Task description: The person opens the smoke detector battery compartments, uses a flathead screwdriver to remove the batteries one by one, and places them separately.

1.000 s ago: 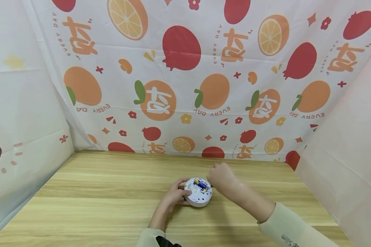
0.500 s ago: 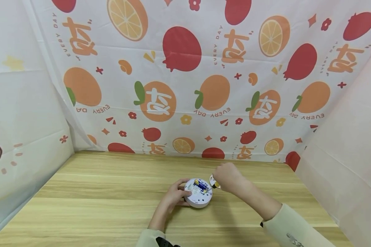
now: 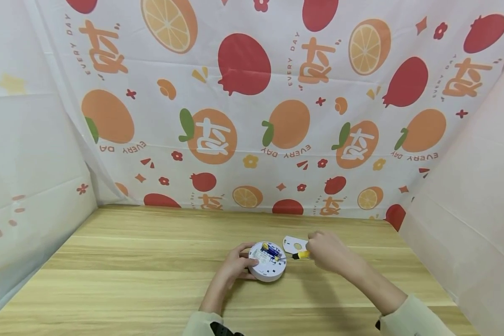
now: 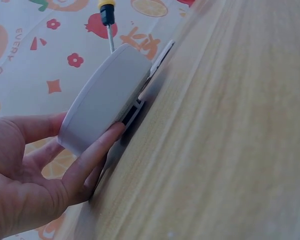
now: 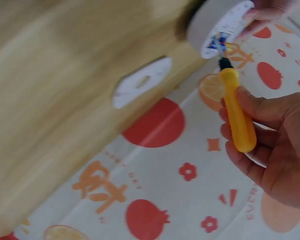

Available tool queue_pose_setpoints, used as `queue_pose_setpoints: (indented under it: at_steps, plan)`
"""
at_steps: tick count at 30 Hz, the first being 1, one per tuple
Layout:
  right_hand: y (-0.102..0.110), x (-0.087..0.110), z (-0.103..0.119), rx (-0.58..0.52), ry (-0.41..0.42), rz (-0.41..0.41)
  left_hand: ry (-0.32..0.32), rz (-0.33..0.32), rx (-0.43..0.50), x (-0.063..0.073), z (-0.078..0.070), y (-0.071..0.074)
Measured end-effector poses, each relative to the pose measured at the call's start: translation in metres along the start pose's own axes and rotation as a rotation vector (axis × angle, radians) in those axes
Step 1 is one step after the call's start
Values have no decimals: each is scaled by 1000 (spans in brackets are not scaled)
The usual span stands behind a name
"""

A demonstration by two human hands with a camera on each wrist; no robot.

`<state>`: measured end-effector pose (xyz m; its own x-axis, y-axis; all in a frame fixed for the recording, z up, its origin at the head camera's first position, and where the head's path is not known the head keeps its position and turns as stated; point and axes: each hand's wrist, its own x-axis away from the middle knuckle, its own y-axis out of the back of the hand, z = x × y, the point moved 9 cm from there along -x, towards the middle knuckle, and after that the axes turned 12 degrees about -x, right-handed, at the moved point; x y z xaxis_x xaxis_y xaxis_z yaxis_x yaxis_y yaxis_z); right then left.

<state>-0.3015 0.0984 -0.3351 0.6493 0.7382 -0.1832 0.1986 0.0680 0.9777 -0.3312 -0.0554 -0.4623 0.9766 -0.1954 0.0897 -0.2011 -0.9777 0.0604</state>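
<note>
My left hand [image 3: 234, 266] grips a round white device [image 3: 268, 274], like a smoke alarm, with the thumb on its face and fingers at its side. Its upturned face has blue and yellow parts in a recess. In the left wrist view, the white device [image 4: 102, 97] is tilted just over the wood. My right hand [image 3: 331, 251] holds a yellow-handled screwdriver [image 3: 303, 255], pointing left with its thin shaft reaching over the device's face. From the right wrist view, the yellow handle [image 5: 238, 112] lies between thumb and fingers, and the tip meets the blue part.
A flat white plate [image 3: 291, 242] with a round hole lies on the wooden table [image 3: 151, 270] behind the screwdriver. A fruit-print cloth [image 3: 252, 135] hangs along the table's far edge, with pale cloths on both sides.
My right hand has moved right and turned, bringing the screwdriver's yellow handle and more of the white plate into view. The left hand keeps the device in nearly the same place.
</note>
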Motion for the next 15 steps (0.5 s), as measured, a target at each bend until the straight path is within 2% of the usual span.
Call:
queue_pose_setpoints:
  at_steps: [3,9,15]
  plan:
    - [-6,11,-3,-52,16,-46,8,-4,-1,0,1,1]
    - [-23,32,-10,-132,-10,-136,1,4,11,-2,1,1]
    - [-39,50,-16,-257,-38,-233,1,3,21,-1,2,0]
